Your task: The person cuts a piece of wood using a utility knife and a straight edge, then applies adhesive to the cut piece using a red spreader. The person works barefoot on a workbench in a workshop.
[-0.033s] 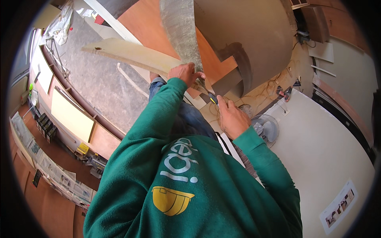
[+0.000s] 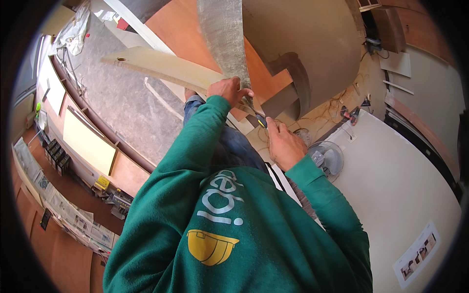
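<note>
So we've got the grey textured strip (image 2: pixel 222 39) hanging down from 12 o'clock, its lower end tucked right by our left hand (image 2: pixel 228 91), which is curled up with the thumb poking out toward 3 o'clock. Looks like it's pinching that end, though the fingers hide what's actually between them. Our right hand (image 2: pixel 287 146), just off centre toward 3, is wrapped around the black-and-yellow handle (image 2: pixel 262 121) of a slim tool, and the shaft points up toward 11 o'clock, right at the left thumb. We can't tell if it's a blade or a driver, the tip's too small to make out. The pale board (image 2: pixel 161 68) sticks out toward 10 or 11 o'clock, with the orange-brown panel (image 2: pixel 178 29) behind the strip. Our guess is we're on the fiddly bit, working the tool at the strip's lower end while the other hand steadies it. If so, the next move probably calls for a firm pinch on the left and short, controlled pressure on the right, and honestly we'd want that thumb out of the tool's line first. The caged fan (image 2: pixel 336 157) sits past the right wrist at 3 o'clock, so mind the elbow too.
</note>
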The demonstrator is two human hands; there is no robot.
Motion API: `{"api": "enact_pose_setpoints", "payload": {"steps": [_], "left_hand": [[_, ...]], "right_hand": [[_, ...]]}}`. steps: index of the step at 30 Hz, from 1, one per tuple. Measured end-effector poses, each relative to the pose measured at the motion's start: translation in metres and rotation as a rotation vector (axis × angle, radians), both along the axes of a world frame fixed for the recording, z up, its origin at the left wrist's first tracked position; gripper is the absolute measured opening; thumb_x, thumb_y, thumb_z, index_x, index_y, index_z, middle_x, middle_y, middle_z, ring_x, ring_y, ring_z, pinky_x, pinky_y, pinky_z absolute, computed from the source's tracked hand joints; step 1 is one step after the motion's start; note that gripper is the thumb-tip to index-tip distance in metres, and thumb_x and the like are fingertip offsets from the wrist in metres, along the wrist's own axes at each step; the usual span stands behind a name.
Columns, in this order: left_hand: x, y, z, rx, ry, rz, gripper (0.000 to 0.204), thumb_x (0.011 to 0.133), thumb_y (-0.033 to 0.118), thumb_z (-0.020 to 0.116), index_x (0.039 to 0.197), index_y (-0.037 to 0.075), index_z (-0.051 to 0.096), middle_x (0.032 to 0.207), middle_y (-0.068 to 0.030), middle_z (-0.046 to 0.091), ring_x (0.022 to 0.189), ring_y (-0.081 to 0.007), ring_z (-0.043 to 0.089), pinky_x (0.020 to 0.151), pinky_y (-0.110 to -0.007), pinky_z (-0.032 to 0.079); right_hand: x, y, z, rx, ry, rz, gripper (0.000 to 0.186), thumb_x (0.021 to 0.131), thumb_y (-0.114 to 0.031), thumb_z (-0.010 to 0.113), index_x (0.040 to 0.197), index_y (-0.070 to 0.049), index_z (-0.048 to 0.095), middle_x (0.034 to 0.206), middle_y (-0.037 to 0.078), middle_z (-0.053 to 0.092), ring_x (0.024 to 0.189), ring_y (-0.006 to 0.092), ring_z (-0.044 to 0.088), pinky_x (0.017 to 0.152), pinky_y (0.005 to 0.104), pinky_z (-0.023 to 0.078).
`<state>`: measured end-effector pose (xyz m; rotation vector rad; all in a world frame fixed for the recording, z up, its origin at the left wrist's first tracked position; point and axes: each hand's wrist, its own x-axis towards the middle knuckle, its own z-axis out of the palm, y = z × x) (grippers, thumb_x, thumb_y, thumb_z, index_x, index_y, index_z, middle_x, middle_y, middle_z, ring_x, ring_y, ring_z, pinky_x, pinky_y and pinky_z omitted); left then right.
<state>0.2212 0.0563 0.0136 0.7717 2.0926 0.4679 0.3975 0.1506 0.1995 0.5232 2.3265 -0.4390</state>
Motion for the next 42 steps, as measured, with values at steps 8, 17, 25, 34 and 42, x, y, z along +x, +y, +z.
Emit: {"api": "enact_pose_setpoints", "payload": {"steps": [8, 17, 25, 34, 42], "left_hand": [[0.001, -0.007, -0.003, -0.077, 0.022, -0.024, 0.078, 0.082, 0.082, 0.058, 0.104, 0.008, 0.067, 0.101, -0.0149, 0.075, 0.098, -0.035, 0.072, 0.084, -0.048, 0.057], [-0.004, -0.003, -0.004, -0.162, -0.03, 0.005, 0.095, 0.071, 0.09, 0.06, 0.111, 0.005, 0.067, 0.102, -0.0182, 0.075, 0.1, -0.036, 0.073, 0.087, -0.048, 0.057], [-0.003, 0.002, 0.008, -0.229, -0.086, 0.043, 0.102, 0.067, 0.094, 0.059, 0.112, 0.003, 0.071, 0.102, -0.018, 0.075, 0.099, -0.0352, 0.074, 0.086, -0.046, 0.058], [-0.005, -0.001, 0.003, -0.249, -0.051, 0.093, 0.105, 0.065, 0.098, 0.055, 0.103, 0.001, 0.073, 0.097, -0.0201, 0.075, 0.097, -0.0377, 0.073, 0.083, -0.048, 0.058], [-0.004, -0.001, -0.001, -0.266, -0.035, 0.077, 0.111, 0.061, 0.101, 0.055, 0.108, 0.002, 0.074, 0.1, -0.0193, 0.076, 0.098, -0.0358, 0.074, 0.083, -0.046, 0.059]], "right_hand": [[-0.031, -0.026, -0.039, 0.031, -0.111, -0.008, 0.045, 0.094, -0.012, 0.051, 0.135, 0.005, 0.044, 0.111, 0.031, 0.065, 0.096, 0.0453, 0.071, 0.079, 0.0529, 0.058], [-0.089, -0.024, -0.082, -0.029, -0.229, 0.014, 0.03, 0.095, -0.012, 0.051, 0.121, 0.0, 0.06, 0.101, 0.025, 0.073, 0.099, 0.0442, 0.071, 0.086, 0.0531, 0.056], [0.0, 0.004, 0.042, 0.022, -0.477, 0.135, 0.041, 0.089, -0.008, 0.056, 0.129, -0.005, 0.061, 0.1, 0.028, 0.07, 0.091, 0.0426, 0.072, 0.081, 0.0512, 0.057], [-0.023, -0.018, 0.007, -0.063, -0.097, 0.029, 0.053, 0.092, -0.008, 0.054, 0.144, -0.01, 0.047, 0.107, 0.032, 0.061, 0.09, 0.0484, 0.069, 0.079, 0.0549, 0.056], [-0.066, -0.031, -0.114, -0.012, -0.139, -0.023, 0.038, 0.093, -0.011, 0.054, 0.13, -0.003, 0.057, 0.102, 0.028, 0.07, 0.097, 0.0453, 0.07, 0.083, 0.0558, 0.055]]}}
